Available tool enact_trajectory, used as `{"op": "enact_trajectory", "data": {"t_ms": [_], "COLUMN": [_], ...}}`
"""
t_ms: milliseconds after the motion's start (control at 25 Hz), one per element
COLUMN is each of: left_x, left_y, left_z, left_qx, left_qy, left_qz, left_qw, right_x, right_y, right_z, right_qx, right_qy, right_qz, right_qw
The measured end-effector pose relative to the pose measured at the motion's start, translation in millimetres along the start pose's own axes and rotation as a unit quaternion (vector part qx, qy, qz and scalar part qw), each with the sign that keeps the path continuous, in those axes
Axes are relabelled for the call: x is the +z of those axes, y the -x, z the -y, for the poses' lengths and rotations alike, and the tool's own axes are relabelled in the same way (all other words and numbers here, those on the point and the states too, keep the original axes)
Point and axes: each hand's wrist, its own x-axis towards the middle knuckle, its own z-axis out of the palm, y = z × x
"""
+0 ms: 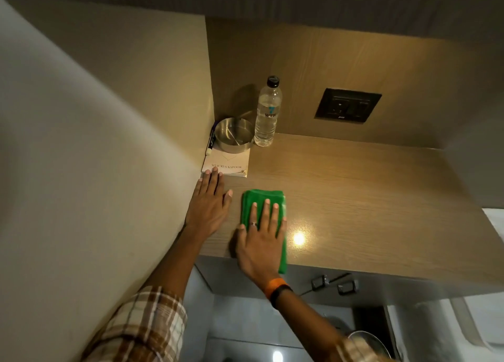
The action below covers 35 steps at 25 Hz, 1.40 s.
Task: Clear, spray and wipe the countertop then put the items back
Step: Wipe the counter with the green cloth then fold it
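A folded green cloth (272,196) lies on the wooden countertop (354,198) near its front edge. My right hand (259,241) presses flat on the cloth, fingers spread. My left hand (210,203) rests flat on the counter beside it, fingertips touching a white card (231,162). In the back left corner a steel bowl (234,138) sits on the card. A clear water bottle (267,113) with a black cap stands to the bowl's right. A marker pen (210,142) leans along the left wall.
A side wall (109,143) closes off the counter on the left. A dark socket plate (347,105) is on the back panel. A cabinet overhangs above. Below the counter's front edge are drawer handles (335,282) and a tiled floor.
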Motion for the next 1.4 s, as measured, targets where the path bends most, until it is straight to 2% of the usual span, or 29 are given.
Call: {"op": "enact_trajectory", "data": {"t_ms": [80, 160, 200, 240, 280, 360, 440, 480, 600, 840, 960, 1120, 1280, 1400], "left_x": [-12.8, -26.0, -27.2, -24.9, -19.5, -6.4, -0.5, 2.1, 6.7, -12.2, -6.8, -0.6, -16.0, -31.9], "left_y": [-3.4, 4.2, 14.5, 26.7, 36.2, 41.6, 36.6, 36.0, 50.5, 52.3, 60.6, 86.2, 110.3, 123.9], "left_z": [-3.7, -14.0, -25.9, -43.3, -62.8, -92.9, -104.2, -105.4, -94.7, -22.4, -38.0, -70.8, -83.7, -83.2], "left_qx": [-0.026, -0.036, -0.008, 0.033, 0.083, 0.149, 0.12, 0.101, 0.045, -0.097, -0.143, -0.252, -0.263, -0.267], "left_qy": [0.073, 0.1, 0.066, 0.028, 0.0, -0.038, -0.056, -0.063, -0.044, -0.041, -0.031, -0.015, -0.072, -0.116], "left_qz": [0.031, 0.016, -0.025, -0.047, -0.056, -0.016, 0.03, 0.027, 0.037, -0.002, -0.019, -0.033, 0.019, 0.043], "left_qw": [0.997, 0.994, 0.997, 0.998, 0.995, 0.988, 0.991, 0.992, 0.997, 0.994, 0.989, 0.967, 0.962, 0.956], "right_x": [-3.7, -26.9, -42.2, -54.9, -64.7, -74.2, -65.0, -62.0, -57.5, -51.4, -51.0, -49.5, -64.8, -68.9], "right_y": [-6.5, -13.7, -18.1, -26.0, -36.6, -50.1, -56.1, -57.1, -57.1, -62.4, -65.5, -65.2, -55.2, -13.4], "right_z": [8.1, -13.9, -34.0, -57.6, -82.0, -122.7, -141.9, -144.5, -146.3, -150.7, -150.4, -155.4, -150.9, -125.8], "right_qx": [-0.015, -0.032, -0.033, -0.018, 0.007, 0.044, 0.026, 0.014, 0.002, -0.002, -0.006, -0.022, -0.049, -0.122], "right_qy": [-0.048, -0.22, -0.304, -0.326, -0.281, -0.115, -0.003, 0.019, 0.024, 0.038, 0.024, 0.014, -0.026, -0.068], "right_qz": [0.052, 0.092, 0.065, 0.021, -0.021, -0.033, -0.04, -0.044, -0.045, -0.056, -0.065, -0.062, -0.078, -0.114], "right_qw": [0.997, 0.971, 0.95, 0.945, 0.959, 0.992, 0.999, 0.999, 0.999, 0.998, 0.998, 0.998, 0.995, 0.984]}}
